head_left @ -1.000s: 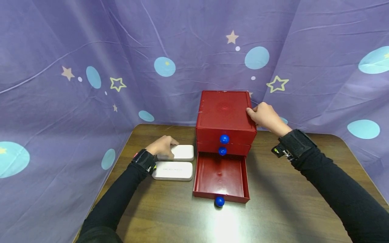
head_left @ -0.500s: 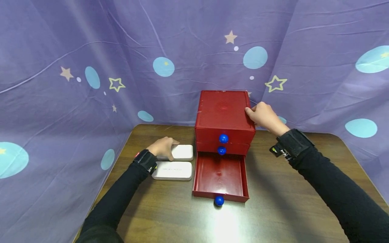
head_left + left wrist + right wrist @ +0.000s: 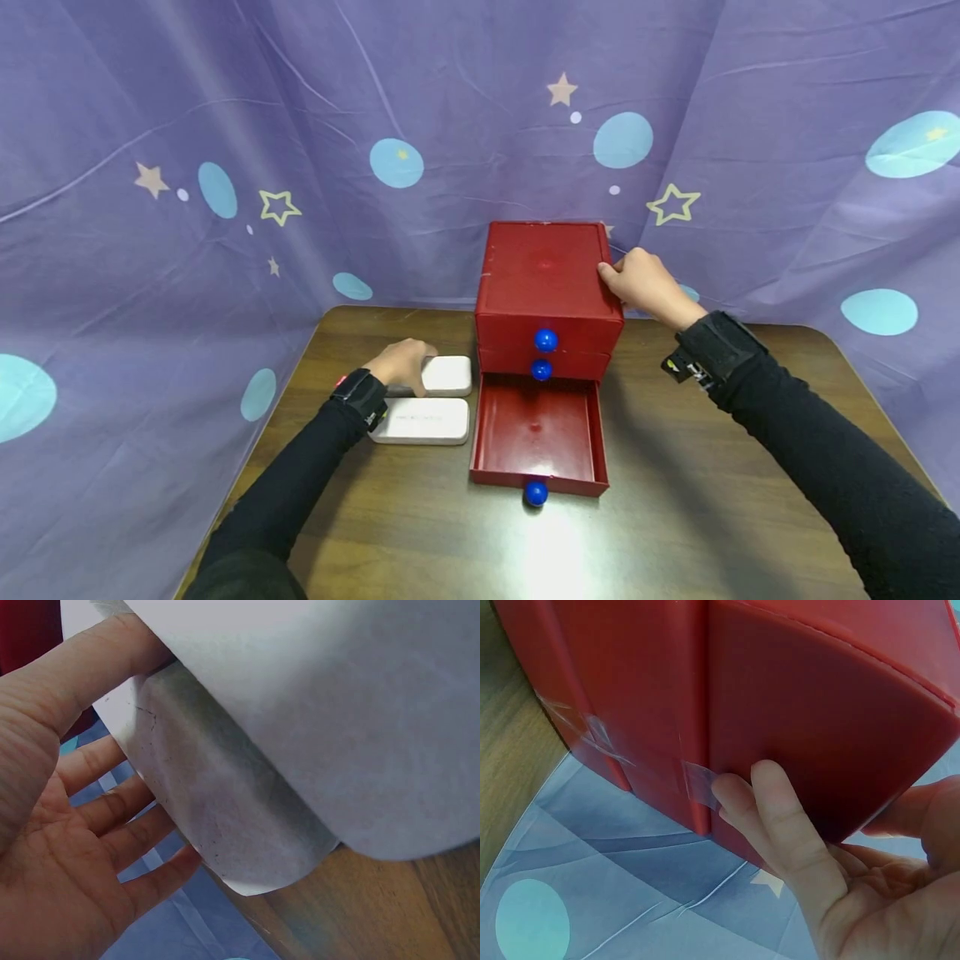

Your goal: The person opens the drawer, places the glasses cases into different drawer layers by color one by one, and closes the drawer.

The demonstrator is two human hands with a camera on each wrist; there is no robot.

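My left hand [image 3: 399, 365] grips the farther of two flat white cases [image 3: 447, 376] with rounded corners, thumb on its near side. In the left wrist view, the other fingers [image 3: 120, 810] are at its far side. The nearer white case [image 3: 422, 421] lies parallel to it, faint lettering on its lid. A red drawer unit [image 3: 547, 275] stands to the right, its bottom drawer [image 3: 536, 442] pulled out with nothing inside. My right hand [image 3: 648, 285] holds the unit's right side, thumb at the top edge; in the right wrist view, two fingers [image 3: 776, 795] lie against the side wall.
Blue ball knobs [image 3: 546, 340] mark the two closed upper drawers, and another knob [image 3: 536, 493] fronts the open one. All stands on a brown wooden table [image 3: 675, 467]. A purple curtain [image 3: 450, 100] with stars and ovals hangs right behind the table.
The head view has shifted slightly, so everything appears a little further left. Both hands keep their places on the white case and the drawer unit.
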